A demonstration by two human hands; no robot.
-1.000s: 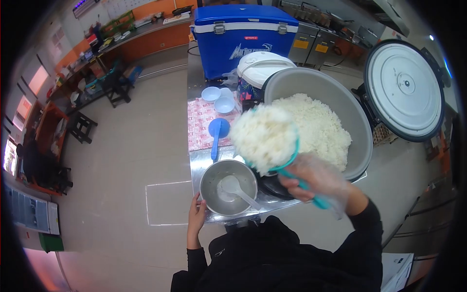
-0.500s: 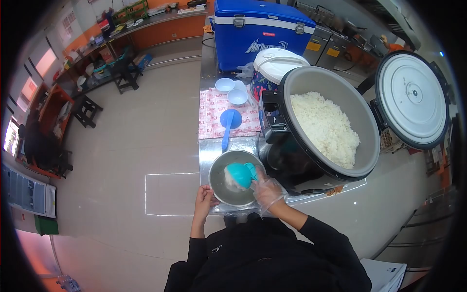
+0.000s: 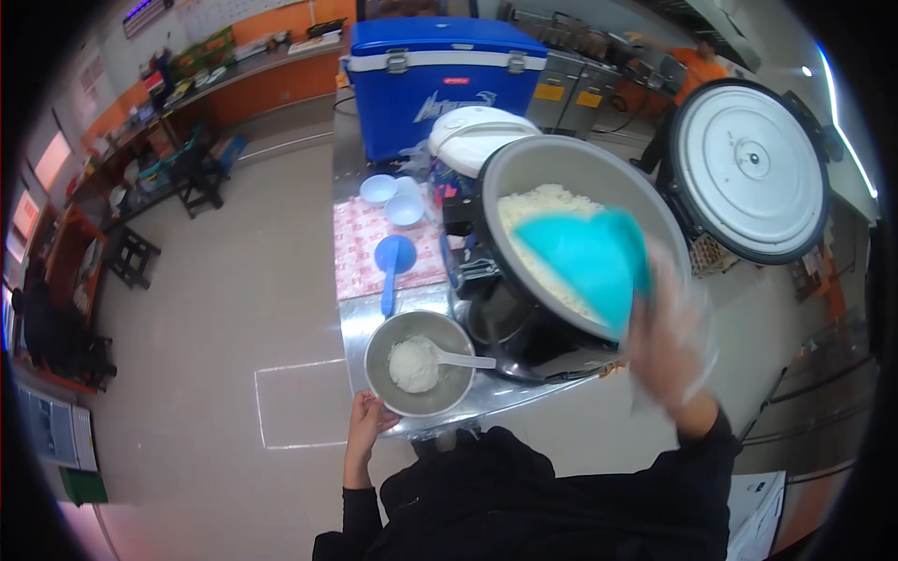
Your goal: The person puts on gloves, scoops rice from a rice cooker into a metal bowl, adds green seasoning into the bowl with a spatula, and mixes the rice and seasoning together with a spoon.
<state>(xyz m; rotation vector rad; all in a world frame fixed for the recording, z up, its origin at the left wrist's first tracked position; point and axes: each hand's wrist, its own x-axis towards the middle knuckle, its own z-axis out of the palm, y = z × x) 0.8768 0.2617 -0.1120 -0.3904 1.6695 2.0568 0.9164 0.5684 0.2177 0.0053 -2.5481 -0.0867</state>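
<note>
In my gloved right hand [image 3: 666, 341], blurred by motion, is a turquoise scoop [image 3: 585, 262]. The scoop is over the mouth of a large rice cooker [image 3: 505, 154] and covers part of the cooked rice [image 3: 552, 199] inside; I cannot tell whether it touches the rice. My bare left hand [image 3: 368, 418] grips the near-left rim of a metal bowl [image 3: 458, 390]. A rounded mound of rice [image 3: 412, 366] lies in that bowl. A white rice paddle [image 3: 466, 360] rests on the mound with its handle across the bowl's right rim.
The cooker's lid [image 3: 753, 187] stands raised at the right. Two small bowls [image 3: 378, 190] and a blue ladle [image 3: 389, 280] lie on a patterned sheet [image 3: 351, 266]. Behind are a white-lidded container [image 3: 477, 136] and a blue cooler [image 3: 449, 93]. A person in orange [image 3: 702, 67] stands farther back.
My right hand has moved the turquoise scoop from the metal bowl up and right to the cooker. The rice mound and white paddle in the bowl are now uncovered. My left hand stays at the rim.
</note>
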